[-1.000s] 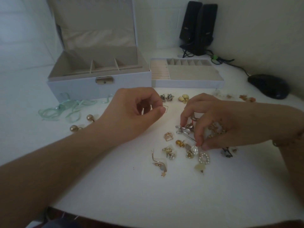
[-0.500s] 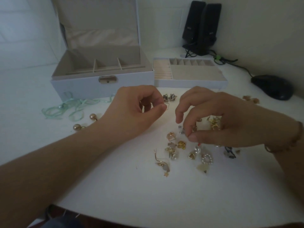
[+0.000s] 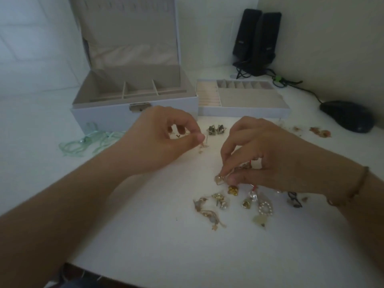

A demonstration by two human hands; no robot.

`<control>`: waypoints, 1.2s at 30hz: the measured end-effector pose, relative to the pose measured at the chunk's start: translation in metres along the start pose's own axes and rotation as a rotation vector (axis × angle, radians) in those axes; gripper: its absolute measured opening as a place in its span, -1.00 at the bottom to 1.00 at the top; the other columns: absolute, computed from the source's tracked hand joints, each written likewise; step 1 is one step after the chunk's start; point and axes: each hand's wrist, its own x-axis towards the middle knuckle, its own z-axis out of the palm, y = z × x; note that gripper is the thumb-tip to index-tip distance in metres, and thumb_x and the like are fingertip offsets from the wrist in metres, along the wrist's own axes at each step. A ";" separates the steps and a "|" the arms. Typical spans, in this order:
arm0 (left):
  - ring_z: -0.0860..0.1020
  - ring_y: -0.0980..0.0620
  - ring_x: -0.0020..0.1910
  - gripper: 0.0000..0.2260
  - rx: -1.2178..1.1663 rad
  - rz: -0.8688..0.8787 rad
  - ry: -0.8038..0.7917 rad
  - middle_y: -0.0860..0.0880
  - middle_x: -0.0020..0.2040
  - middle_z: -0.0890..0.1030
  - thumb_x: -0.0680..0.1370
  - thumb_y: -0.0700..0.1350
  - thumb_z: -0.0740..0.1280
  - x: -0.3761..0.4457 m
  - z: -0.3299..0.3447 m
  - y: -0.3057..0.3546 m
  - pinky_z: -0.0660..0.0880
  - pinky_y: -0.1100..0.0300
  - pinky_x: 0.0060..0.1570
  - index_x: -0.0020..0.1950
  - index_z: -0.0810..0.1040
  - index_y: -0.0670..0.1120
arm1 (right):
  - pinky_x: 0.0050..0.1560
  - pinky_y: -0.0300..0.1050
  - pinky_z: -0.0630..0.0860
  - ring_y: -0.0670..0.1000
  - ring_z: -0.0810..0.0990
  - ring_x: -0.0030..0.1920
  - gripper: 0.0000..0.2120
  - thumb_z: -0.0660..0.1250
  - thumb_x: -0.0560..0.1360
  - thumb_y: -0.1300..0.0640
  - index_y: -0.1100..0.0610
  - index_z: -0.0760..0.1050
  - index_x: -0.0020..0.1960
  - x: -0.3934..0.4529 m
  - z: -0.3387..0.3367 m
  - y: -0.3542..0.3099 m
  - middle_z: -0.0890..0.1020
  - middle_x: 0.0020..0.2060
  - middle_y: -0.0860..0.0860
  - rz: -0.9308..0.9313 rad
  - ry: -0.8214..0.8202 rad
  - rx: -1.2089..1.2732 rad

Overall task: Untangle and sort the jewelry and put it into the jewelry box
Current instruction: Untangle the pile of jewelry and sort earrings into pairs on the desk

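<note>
Speakers (image 3: 256,40), mouse (image 3: 347,116) behind tray (image 3: 245,110)

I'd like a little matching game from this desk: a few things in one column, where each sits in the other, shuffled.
Things:
1. mouse
2. ribbon
3. speakers
4. pearl ring

Places:
A. far corner, against the wall
B. left of the left hand, in front of the jewelry box
C. right edge of the desk
D. near side of the jewelry pile, below the right hand

Pairs: 1-C, 2-B, 3-A, 4-D
</note>
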 end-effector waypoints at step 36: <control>0.45 -0.02 -0.02 -0.84 0.311 0.300 -0.164 0.11 -0.03 0.60 0.45 -0.02 0.39 0.005 -0.001 -0.023 0.43 -0.02 0.00 0.00 0.66 0.08 | 0.03 -0.17 0.48 -0.21 0.53 0.01 -0.82 0.35 0.48 -0.10 -0.18 0.58 0.08 0.024 -0.010 -0.027 0.61 -0.08 -0.27 -0.128 -0.152 0.113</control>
